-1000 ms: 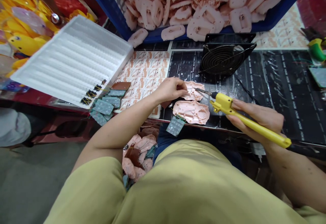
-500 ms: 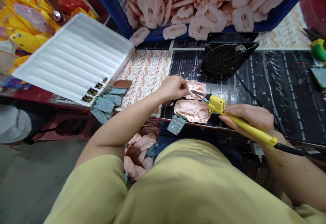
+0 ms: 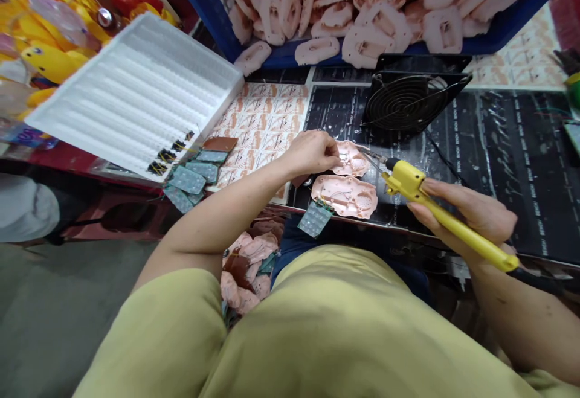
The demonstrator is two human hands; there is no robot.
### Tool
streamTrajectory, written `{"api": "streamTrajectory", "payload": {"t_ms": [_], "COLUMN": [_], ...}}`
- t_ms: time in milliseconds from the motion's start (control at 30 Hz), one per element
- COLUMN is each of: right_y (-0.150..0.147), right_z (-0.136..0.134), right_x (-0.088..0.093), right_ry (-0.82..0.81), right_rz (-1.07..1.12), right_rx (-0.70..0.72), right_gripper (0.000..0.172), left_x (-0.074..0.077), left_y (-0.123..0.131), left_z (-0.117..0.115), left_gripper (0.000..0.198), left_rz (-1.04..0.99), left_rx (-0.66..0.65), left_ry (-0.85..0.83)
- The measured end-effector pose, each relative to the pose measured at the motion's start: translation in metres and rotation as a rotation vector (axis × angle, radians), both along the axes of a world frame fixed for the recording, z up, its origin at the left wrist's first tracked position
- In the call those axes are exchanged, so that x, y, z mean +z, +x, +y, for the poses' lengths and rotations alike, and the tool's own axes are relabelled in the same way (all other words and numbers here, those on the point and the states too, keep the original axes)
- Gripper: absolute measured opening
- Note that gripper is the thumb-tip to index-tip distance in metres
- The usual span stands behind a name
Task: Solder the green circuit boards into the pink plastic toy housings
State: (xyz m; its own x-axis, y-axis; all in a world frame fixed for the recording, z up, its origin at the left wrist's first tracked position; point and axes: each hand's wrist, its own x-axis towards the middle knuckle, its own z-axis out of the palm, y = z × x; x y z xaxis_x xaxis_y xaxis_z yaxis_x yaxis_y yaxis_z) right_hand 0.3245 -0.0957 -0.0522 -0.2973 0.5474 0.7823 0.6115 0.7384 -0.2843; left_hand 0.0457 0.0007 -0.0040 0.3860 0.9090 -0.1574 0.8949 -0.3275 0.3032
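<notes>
My right hand is wrapped round a yellow soldering gun whose thin metal tip reaches the right end of the upper pink shell. At that shell's left edge, my left hand has its fingers pressed together; what they pinch is too small to make out. Nearer my body lies the lower pink shell, open side up, with thin wires inside. A green circuit board with wires touches its lower left side and overhangs the table edge.
A black fan stands behind the shells, below a blue crate of pink parts. To the left are a white foam tray and several green boards. More pink parts lie below the table edge.
My right hand and the soldering gun have moved right, and the tip has drawn away from my left fingers toward the upper shell's right end. My left hand has hardly moved.
</notes>
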Motion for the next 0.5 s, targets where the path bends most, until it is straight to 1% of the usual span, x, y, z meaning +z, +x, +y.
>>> {"api": "streamTrajectory", "payload": {"t_ms": [67, 133, 167, 200, 267, 300, 333, 400, 500], "right_y": [-0.001, 0.0, 0.0, 0.0, 0.0, -0.001, -0.001, -0.003, -0.006], "right_z": [-0.003, -0.007, -0.008, -0.01, -0.012, -0.013, -0.013, -0.013, -0.011], "right_x": [0.001, 0.003, 0.004, 0.004, 0.005, 0.004, 0.004, 0.003, 0.004], "right_ry": [0.023, 0.04, 0.037, 0.019, -0.024, -0.038, -0.039, -0.008, 0.033], "right_rz": [-0.01, -0.024, -0.042, -0.061, -0.096, -0.107, -0.114, -0.116, -0.111], "right_rx": [-0.041, -0.008, 0.026, 0.065, 0.108, 0.109, 0.101, 0.083, 0.093], "right_gripper": [0.065, 0.072, 0.072, 0.069, 0.057, 0.049, 0.042, 0.03, 0.022], "left_x": [-0.001, -0.002, -0.003, -0.004, -0.008, -0.01, -0.013, -0.02, -0.029], "left_y": [0.0, -0.003, -0.006, -0.009, -0.018, -0.022, -0.026, -0.032, -0.038], "left_z": [-0.002, -0.004, -0.005, -0.006, -0.006, -0.005, -0.003, 0.001, 0.006], "left_gripper": [0.016, 0.02, 0.025, 0.035, 0.059, 0.069, 0.074, 0.073, 0.064], "left_rz": [0.001, 0.002, -0.002, -0.013, -0.048, -0.069, -0.089, -0.124, -0.17], "left_rx": [-0.013, -0.039, -0.058, -0.085, -0.157, -0.198, -0.235, -0.276, -0.236], "left_ry": [-0.002, 0.036, 0.073, 0.11, 0.151, 0.141, 0.112, 0.048, 0.025]}}
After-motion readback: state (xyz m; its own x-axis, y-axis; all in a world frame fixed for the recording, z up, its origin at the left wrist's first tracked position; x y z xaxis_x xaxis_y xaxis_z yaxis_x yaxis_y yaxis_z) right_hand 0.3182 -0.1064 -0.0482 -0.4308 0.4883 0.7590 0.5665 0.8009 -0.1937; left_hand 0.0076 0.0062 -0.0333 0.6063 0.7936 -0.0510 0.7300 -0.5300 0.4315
